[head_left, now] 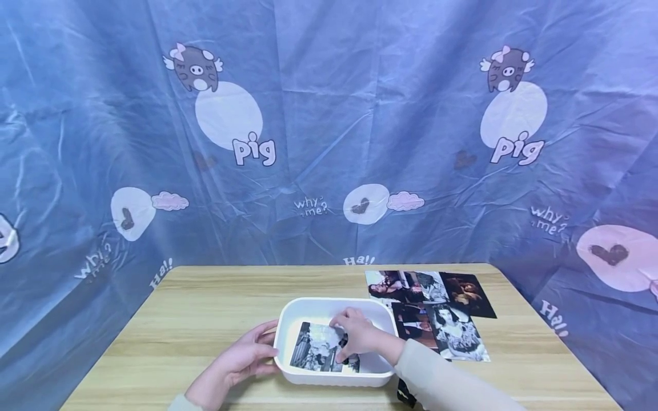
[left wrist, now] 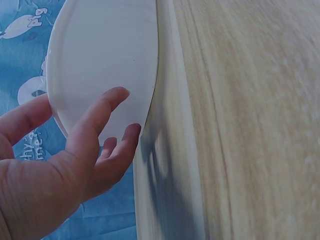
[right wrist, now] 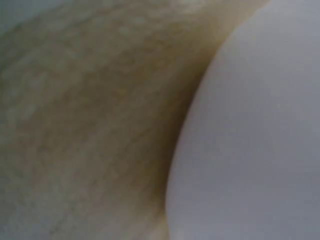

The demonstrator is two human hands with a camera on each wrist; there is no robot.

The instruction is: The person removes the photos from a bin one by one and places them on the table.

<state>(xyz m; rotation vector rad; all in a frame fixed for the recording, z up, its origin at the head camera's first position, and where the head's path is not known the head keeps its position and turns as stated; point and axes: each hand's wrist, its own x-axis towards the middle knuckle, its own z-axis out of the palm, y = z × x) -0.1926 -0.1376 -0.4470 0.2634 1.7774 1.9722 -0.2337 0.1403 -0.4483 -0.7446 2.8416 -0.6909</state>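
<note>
A white plastic basin stands on the table, with black-and-white photo prints overlapping on its floor. My left hand is at the basin's left end, its loosely bent fingers touching the outer wall and rim; the left wrist view shows this hand against the white wall. Reaching into the basin, my right hand holds a print between thumb and fingers, and covers part of it. Only the basin's blurred outer wall and wood show in the right wrist view; the hand is out of sight there.
Several photo prints, some colour and some black-and-white, lie overlapping right of the basin. The right sleeve covers some of them. Beyond the wooden table hangs a blue cloth with pig prints.
</note>
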